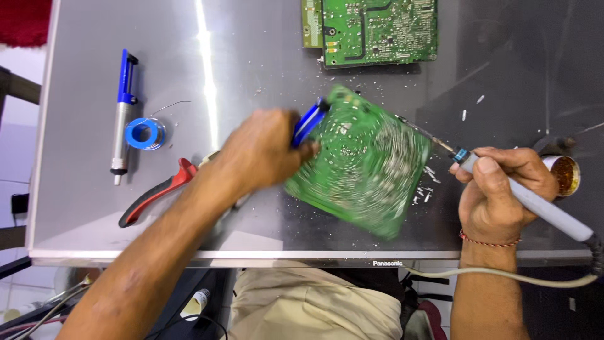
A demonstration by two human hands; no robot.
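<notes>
My left hand (261, 151) grips a blue and white tool (309, 121), a desoldering pump by its look, at the left edge of a green circuit board (360, 165). The board lies tilted on the grey table and is blurred by motion. My right hand (497, 189) holds a grey soldering iron (535, 203) like a pen. Its thin metal tip (423, 130) points at the board's upper right edge. The iron's cable (503, 274) runs off below the table's front edge.
A second green circuit board (377, 28) lies at the far edge. At the left are another blue desoldering pump (123, 113), a blue solder spool (145, 133) and red-handled pliers (154, 195). A small round tin (564, 174) sits right of my right hand. Solder bits litter the table.
</notes>
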